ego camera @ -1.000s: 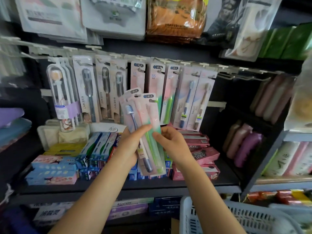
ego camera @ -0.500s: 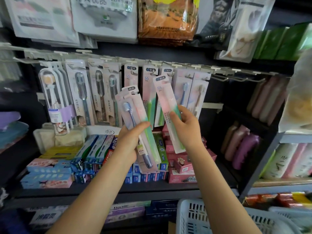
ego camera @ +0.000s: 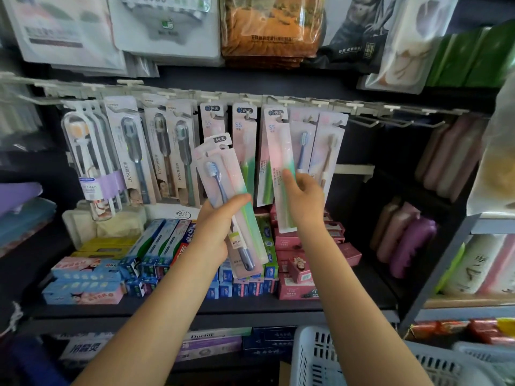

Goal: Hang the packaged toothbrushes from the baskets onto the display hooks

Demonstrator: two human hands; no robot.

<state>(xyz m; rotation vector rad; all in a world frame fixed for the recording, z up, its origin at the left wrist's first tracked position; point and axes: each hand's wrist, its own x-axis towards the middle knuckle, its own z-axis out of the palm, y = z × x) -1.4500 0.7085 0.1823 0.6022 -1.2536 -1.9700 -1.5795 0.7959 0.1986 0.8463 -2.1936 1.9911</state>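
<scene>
This is a shop, in its toiletries aisle. A rail of display hooks (ego camera: 306, 103) at twelve o'clock carries rows of packaged toothbrushes (ego camera: 245, 151). On the dark shelf (ego camera: 250, 307) under them, boxed toothpaste (ego camera: 156, 246) is stacked in ranks. Bagged goods (ego camera: 270, 26) hang higher up, bottles (ego camera: 404, 240) fill racks at three o'clock, and a white stock basket (ego camera: 320, 358) sits at five o'clock.

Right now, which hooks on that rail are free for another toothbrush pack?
The bare hooks at the rail's right end, past the last hung pack, are free. Everything left of that is crowded: packs hang edge to edge. The right hand holds one pack up at the rail; the left hand grips spare packs.
</scene>
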